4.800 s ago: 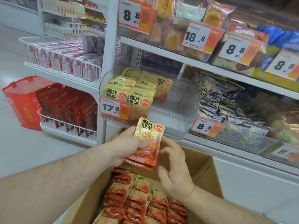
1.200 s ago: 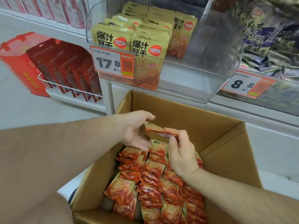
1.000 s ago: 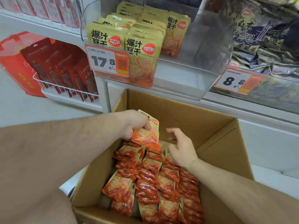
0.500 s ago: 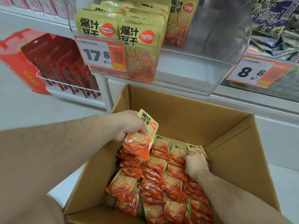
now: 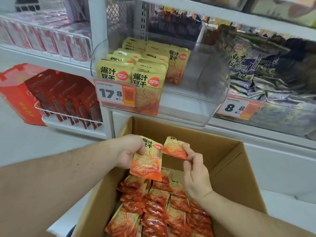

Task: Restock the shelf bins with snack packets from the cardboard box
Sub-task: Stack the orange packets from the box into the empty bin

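So we've got a packet in each grip, both held up over the open cardboard box (image 5: 222,151). Our left hand (image 5: 127,151) is closed round the left edge of one snack packet (image 5: 147,161): it stands nearly upright, long axis vertical with a slight lean, yellow top toward the shelf, orange bottom toward the box. Front faces us, and you can read 爆汁豆干 in black plus a red oval logo. Our right hand (image 5: 193,168) pinches a second packet (image 5: 174,148) by its lower right corner, thumb and forefinger; that one's tilted, long axis running up-left to down-right, and only a bit of black text shows at its top.

Rest of the stock (image 5: 153,207) lies in overlapping rows in the box, orange ends mostly toward us.

Above, the clear shelf bin (image 5: 188,108) has the same yellow packs (image 5: 147,79) standing upright in its left part, with an orange price tag (image 5: 114,94) reading 17.8. The neighbouring tag (image 5: 236,107) says 8.8, under purplish bags (image 5: 253,72) whose lettering is too blurry for us to read, probably a different snack.
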`<state>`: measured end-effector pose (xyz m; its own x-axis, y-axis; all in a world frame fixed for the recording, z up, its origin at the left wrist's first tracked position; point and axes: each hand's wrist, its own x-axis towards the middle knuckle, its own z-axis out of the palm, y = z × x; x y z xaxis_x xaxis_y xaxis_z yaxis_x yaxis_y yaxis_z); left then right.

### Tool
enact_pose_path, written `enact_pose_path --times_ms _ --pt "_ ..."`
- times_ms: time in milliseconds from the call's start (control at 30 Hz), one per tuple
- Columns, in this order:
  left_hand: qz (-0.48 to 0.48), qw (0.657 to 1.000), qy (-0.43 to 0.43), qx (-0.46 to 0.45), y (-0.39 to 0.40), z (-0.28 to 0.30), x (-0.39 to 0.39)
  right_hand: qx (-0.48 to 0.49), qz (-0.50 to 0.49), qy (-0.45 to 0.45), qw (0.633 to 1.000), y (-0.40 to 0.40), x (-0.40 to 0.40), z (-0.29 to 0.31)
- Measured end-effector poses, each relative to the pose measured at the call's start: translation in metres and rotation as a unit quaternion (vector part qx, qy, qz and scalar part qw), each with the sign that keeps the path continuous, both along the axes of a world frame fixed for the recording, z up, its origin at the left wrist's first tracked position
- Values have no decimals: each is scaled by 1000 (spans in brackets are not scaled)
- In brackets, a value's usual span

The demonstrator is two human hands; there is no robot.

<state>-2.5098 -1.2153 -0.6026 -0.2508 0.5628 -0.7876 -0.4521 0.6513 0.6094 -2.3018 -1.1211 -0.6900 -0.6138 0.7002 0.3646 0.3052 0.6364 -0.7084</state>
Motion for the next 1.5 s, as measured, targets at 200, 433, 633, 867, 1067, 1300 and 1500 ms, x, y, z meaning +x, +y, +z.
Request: enact_pose_path --times_ms 200,433,633,867,1067,1300,1500 --pt "-10 994 -79 80 -7 29 14 159 158 47 973 -26 5 41" --pt "-14 988 -5 155 -11 42 26 252 207 -46 944 -23 3 75" --pt "-24 966 78 247 -15 59 28 66 71 -54 994 -17 -4 123" --pt "-99 935 156 302 -15 73 40 -241 73 -88 964 4 -25 159" --pt "-129 916 192 328 -10 92 30 -345 69 -22 936 0 -31 186" --pt "80 703 597 379 -2 108 13 -213 -62 117 968 29 -53 262" --pt "-62 578 784 218 11 92 -1 -176 -167 74 967 104 -113 252"
